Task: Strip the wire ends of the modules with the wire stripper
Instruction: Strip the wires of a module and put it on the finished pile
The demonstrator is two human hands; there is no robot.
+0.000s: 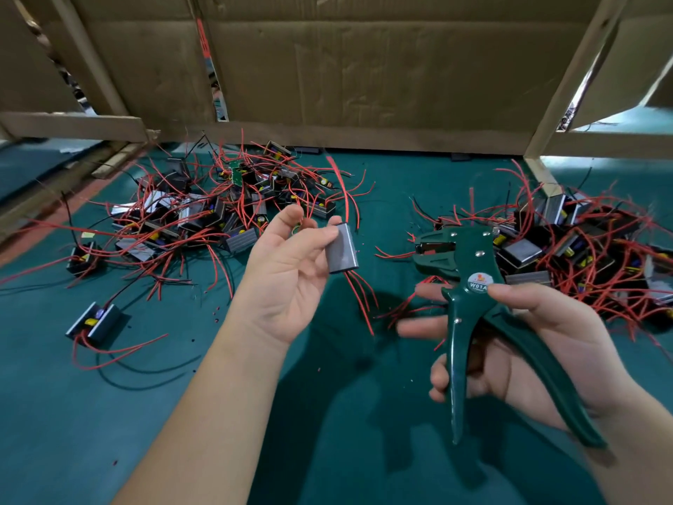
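Note:
My left hand is raised above the green table and holds a small grey module between thumb and fingertips. Red wires hang down from the module's lower end. My right hand grips the handles of the green wire stripper. The stripper's jaws point left, a short way right of the module and apart from it. The handles are spread apart.
A heap of modules with red and black wires lies at the back left. Another heap lies at the right. A single module sits alone at the left. Cardboard walls and wooden posts close off the back.

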